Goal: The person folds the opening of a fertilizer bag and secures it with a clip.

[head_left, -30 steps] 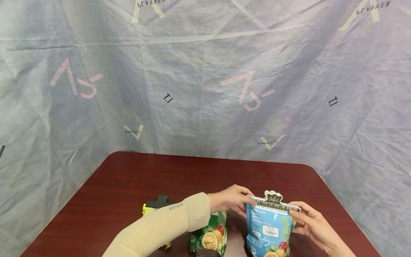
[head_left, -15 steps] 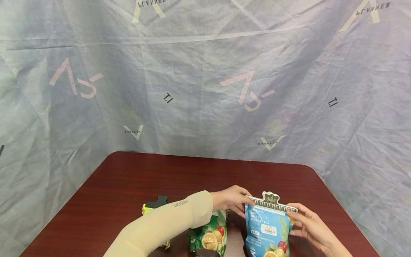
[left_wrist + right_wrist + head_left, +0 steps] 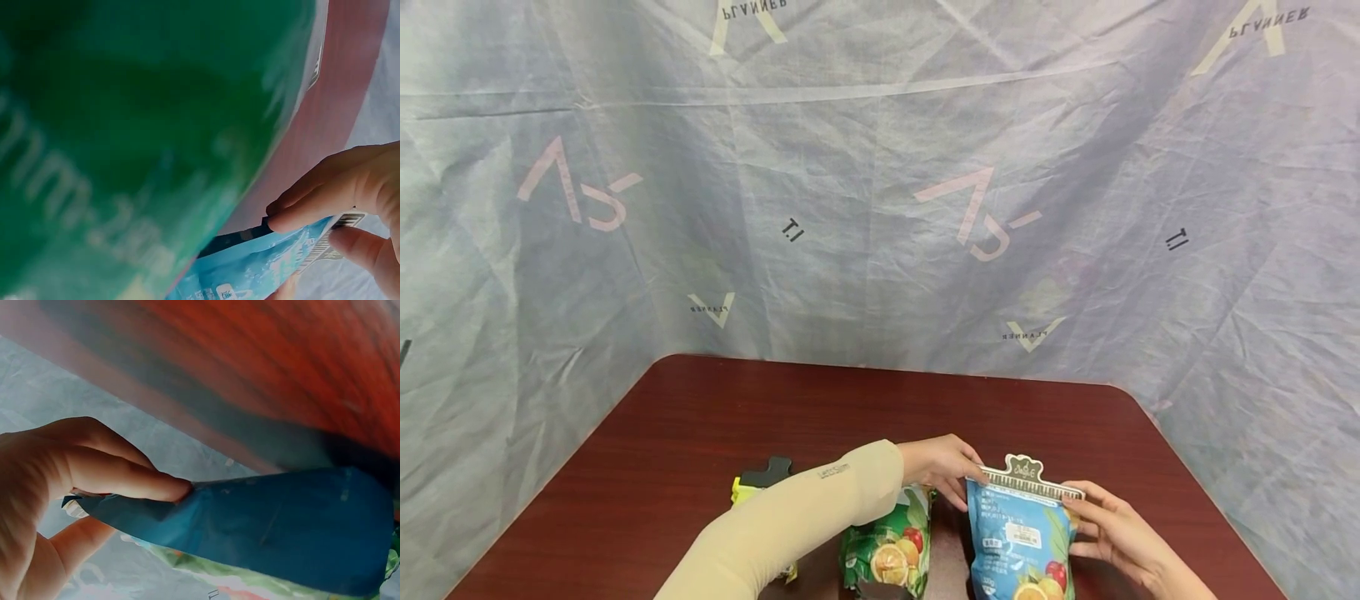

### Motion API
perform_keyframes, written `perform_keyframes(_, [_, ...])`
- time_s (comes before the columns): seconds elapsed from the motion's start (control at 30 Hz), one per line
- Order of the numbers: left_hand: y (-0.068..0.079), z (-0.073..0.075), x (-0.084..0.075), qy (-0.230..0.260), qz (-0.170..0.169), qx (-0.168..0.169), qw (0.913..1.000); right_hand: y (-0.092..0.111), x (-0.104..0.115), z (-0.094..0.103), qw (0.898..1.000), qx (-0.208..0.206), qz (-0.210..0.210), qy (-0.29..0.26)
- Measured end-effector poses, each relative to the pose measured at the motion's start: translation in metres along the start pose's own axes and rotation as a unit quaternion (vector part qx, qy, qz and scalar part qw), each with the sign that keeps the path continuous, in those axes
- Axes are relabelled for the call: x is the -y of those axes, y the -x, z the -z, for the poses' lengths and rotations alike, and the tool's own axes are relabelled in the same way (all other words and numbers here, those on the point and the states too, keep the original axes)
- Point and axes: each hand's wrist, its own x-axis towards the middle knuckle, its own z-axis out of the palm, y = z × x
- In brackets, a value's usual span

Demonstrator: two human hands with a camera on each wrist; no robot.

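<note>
A blue snack pouch [image 3: 1011, 542] with fruit pictures stands at the front right of the table, its top edge held in a wide bag clip [image 3: 1024, 477] with a scalloped handle. My left hand [image 3: 943, 467] pinches the clipped top at its left corner, thumb in front. At the opposite corner my right hand [image 3: 1108, 527] grips the clip's end and the pouch's side. The right wrist view shows the pouch's blue side panel [image 3: 281, 531] beneath the fingers. In the left wrist view the left hand [image 3: 350, 200] pinches the blue pouch's corner behind a large green pouch [image 3: 137, 137].
Left of the blue pouch stands a green pouch [image 3: 891, 546] with fruit pictures, partly behind my left sleeve [image 3: 797, 525]. Farther left a yellow packet [image 3: 743, 490] carries a black clip [image 3: 767, 472]. A grey printed cloth [image 3: 872, 208] hangs behind the dark red table [image 3: 820, 400].
The blue pouch with its clip has shifted slightly left and down, both hands moving along with it. The green pouch and yellow packet stay where they were.
</note>
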Motion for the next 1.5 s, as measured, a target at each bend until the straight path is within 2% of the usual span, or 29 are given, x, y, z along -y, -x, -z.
perform_keyframes(0.3, [-0.005,-0.001,0.001,-0.010,0.024,0.000,0.9997,-0.005,-0.006,0.004,1.000,-0.003,-0.016,-0.006])
perform_keyframes(0.6, [-0.006,-0.001,0.002,-0.028,0.040,0.023,0.9985,-0.007,-0.012,0.007,1.000,-0.005,-0.028,-0.002])
perform_keyframes(0.77, [-0.005,0.000,0.000,-0.025,0.057,0.036,0.9974,-0.008,-0.013,0.009,0.999,-0.007,-0.035,0.002])
perform_keyframes(0.97, [-0.005,-0.001,0.000,-0.014,0.081,0.031,0.9962,-0.007,-0.013,0.009,0.999,-0.008,-0.045,0.003])
perform_keyframes(1.23, [-0.005,0.001,-0.002,-0.001,0.114,0.050,0.9922,-0.008,-0.010,0.013,0.996,-0.030,-0.066,0.047])
perform_keyframes(1.5, [-0.005,0.001,-0.004,-0.011,0.126,0.069,0.9896,-0.009,-0.009,0.008,0.995,-0.037,-0.083,0.048])
